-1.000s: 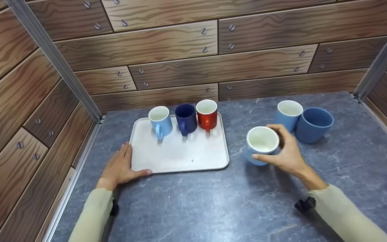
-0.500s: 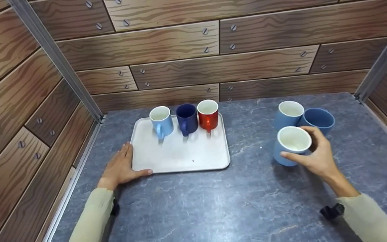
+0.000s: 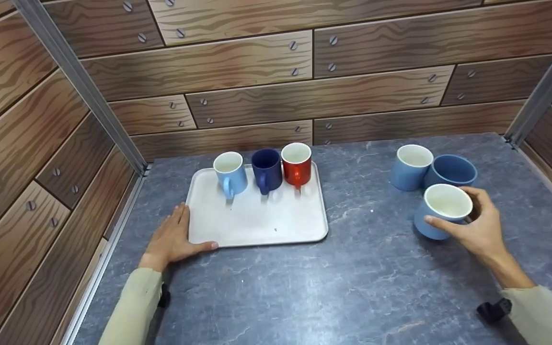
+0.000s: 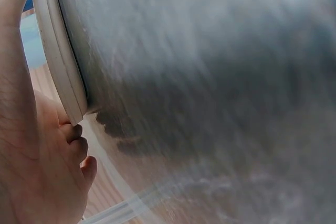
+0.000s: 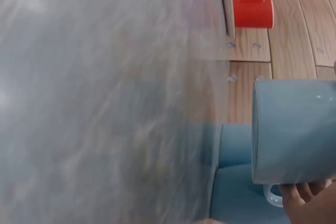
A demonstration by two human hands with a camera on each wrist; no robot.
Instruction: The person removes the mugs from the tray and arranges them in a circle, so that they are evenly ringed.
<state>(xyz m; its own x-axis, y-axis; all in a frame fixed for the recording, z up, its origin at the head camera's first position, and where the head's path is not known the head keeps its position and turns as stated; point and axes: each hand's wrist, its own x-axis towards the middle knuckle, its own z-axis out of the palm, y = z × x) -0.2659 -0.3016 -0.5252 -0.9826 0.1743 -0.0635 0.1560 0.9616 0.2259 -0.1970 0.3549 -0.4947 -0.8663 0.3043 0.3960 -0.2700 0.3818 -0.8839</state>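
My right hand (image 3: 482, 230) grips a light blue mug (image 3: 429, 220) with a white inside, thumb on the near side and fingers round the right. In the right wrist view a gap shows between the mug's base (image 5: 254, 135) and the table, and a small loop handle (image 5: 273, 196) appears by the fingers. Close behind it stand a blue cup with a white inside (image 3: 408, 175) and a wider, all-blue cup (image 3: 453, 170), partly hidden. My left hand (image 3: 173, 239) rests at the white tray's (image 3: 257, 220) front left corner, fingers along the side, thumb on the front rim.
Along the tray's back edge stand a light blue mug (image 3: 233, 179), a dark blue mug (image 3: 267, 172) and a red mug (image 3: 300, 170), handles facing front. Wood-patterned walls (image 3: 257, 76) enclose the grey table (image 3: 295, 297) at the back and sides.
My right hand has carried the light blue mug rightward, from beside the tray to just in front of the two blue cups. The left hand and tray have stayed put.
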